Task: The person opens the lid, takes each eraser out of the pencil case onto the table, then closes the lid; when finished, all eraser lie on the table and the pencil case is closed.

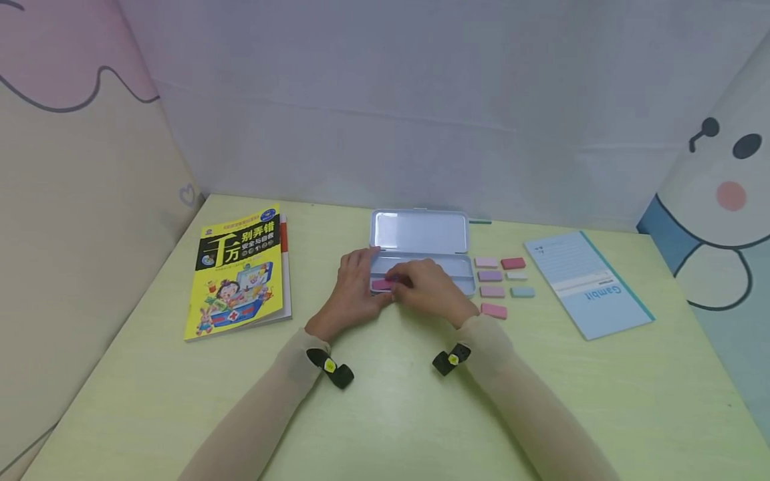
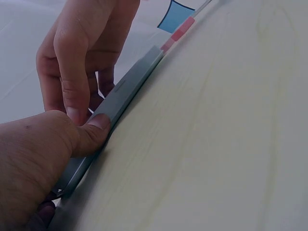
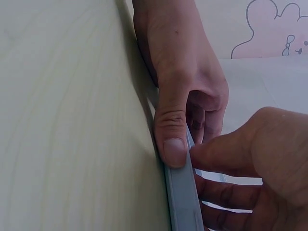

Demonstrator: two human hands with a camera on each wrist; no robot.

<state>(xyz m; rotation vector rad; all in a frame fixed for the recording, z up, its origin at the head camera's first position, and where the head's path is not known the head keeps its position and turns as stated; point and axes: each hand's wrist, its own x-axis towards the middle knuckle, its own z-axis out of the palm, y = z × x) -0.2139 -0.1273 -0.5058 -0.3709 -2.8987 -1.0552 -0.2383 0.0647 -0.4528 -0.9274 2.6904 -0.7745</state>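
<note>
An open pale blue pencil case (image 1: 419,230) lies at the middle of the table, its lid tipped back toward the wall. My left hand (image 1: 355,287) grips its left end, thumb (image 2: 98,126) pressed to the front wall and fingers along the left side. Inside the front left corner lies a pink eraser (image 1: 381,285). Over that corner, my right hand (image 1: 428,287) reaches into the case and pinches a dark pink eraser (image 1: 394,277), mostly covered by the fingers. In the right wrist view, the case's front wall (image 3: 184,202) runs beside the right fingers.
Several erasers lie right of the case, among them a red eraser (image 1: 513,263), a purple eraser (image 1: 490,275) and a teal eraser (image 1: 522,292). A yellow book (image 1: 237,280) lies on another at left. A pale blue notepad (image 1: 586,284) lies at right.
</note>
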